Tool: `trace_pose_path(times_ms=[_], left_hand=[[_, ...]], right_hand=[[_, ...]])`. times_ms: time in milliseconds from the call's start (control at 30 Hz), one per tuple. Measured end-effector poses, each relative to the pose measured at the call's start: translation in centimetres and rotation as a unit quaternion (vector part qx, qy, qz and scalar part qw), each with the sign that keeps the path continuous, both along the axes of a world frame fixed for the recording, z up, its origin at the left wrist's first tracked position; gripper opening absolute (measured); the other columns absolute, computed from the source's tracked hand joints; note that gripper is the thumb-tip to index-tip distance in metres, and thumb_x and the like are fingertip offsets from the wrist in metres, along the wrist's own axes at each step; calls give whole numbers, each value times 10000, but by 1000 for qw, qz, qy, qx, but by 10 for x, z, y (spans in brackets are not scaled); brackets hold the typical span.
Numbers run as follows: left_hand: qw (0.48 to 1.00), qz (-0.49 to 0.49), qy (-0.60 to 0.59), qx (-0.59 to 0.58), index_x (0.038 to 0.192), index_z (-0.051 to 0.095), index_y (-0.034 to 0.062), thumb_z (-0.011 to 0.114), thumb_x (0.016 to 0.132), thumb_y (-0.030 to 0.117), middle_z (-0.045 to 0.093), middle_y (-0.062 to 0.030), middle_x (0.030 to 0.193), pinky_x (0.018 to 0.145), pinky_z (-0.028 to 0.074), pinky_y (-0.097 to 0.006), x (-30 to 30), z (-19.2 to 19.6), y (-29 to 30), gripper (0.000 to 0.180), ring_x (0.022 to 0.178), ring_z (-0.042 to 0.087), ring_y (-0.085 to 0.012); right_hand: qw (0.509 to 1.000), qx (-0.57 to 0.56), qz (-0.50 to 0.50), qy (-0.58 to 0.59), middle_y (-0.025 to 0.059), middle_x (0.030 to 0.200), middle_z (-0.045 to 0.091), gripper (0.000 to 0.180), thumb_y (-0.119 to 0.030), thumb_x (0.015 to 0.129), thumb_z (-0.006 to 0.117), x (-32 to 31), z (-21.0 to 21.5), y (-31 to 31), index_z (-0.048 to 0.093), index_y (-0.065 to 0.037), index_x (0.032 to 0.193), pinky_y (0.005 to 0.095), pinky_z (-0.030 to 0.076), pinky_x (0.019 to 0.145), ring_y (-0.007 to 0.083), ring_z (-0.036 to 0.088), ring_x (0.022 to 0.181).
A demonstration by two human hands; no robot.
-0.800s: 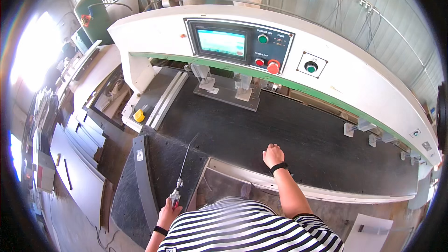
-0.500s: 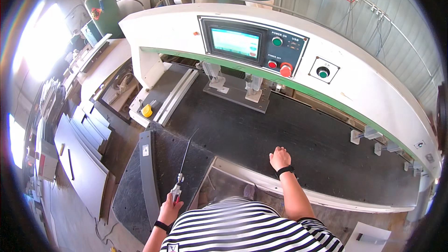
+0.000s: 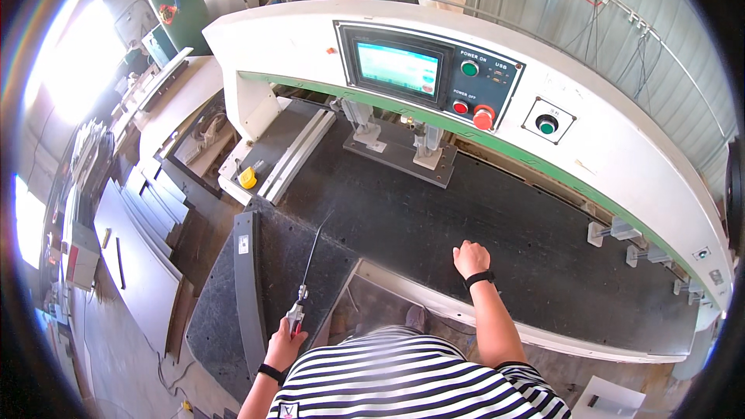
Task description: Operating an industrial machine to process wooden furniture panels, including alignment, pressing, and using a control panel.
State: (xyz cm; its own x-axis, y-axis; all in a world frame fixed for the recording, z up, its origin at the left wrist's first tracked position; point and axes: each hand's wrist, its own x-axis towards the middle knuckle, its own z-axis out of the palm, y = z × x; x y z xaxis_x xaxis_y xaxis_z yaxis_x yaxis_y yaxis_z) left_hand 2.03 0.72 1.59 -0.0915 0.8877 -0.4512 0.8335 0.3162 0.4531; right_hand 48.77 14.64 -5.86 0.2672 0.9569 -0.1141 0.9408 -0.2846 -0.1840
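Long thin metal air-blow nozzle gun [image 3: 306, 271] – gripped in left hand [image 3: 285, 344], right hand [image 3: 470, 257] clenched, resting on black machine bed [image 3: 466, 209], yellow cap [image 3: 247, 178] well apart.

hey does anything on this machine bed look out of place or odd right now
Nothing stands out. The black machine bed looks undamaged; the right hand rests on it, the left hand holds an air blow gun, and a yellow object sits beside the rail.
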Motion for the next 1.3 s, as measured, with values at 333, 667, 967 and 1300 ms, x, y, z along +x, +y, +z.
trace_pose_path(times_ms=[333, 667, 967, 1300], left_hand=[[1000, 18, 0, 22, 1169, 439, 27, 672, 848, 278, 637, -244, 839, 679, 492, -470, 9, 6, -12, 469, 784, 631, -433], [999, 8, 37, -29, 1080, 463, 55, 660, 818, 303, 640, -278, 841, 703, 487, -508, 21, 20, -24, 411, 834, 609, -490], [992, 128, -3, -3, 1002, 494, 22, 679, 810, 242, 618, -218, 752, 670, 483, -443, 27, 35, -42, 346, 736, 603, -441], [975, 178, -132, 24, 1034, 534, 44, 674, 823, 188, 633, -188, 835, 687, 489, -394, 21, 9, -62, 291, 770, 623, -369]], right_hand=[[990, 59, 55, 117, 239, 1253, 547, 416, -216, 881, 598, 18, -12, 62, 536, 28, 1211, 429, 469, 962, 371, 558, 1131], [973, 169, 129, 91, 200, 1436, 400, 505, -196, 911, 547, 46, -57, 183, 390, -25, 1360, 451, 465, 977, 349, 495, 1229], [994, 70, 55, 61, 165, 1465, 340, 545, -272, 854, 645, 29, -40, 227, 462, -142, 1350, 487, 489, 930, 373, 461, 1242], [993, 1, 95, 71, 80, 1482, 318, 617, -328, 787, 732, 46, -32, 251, 473, -200, 1333, 501, 477, 961, 343, 415, 1293]])
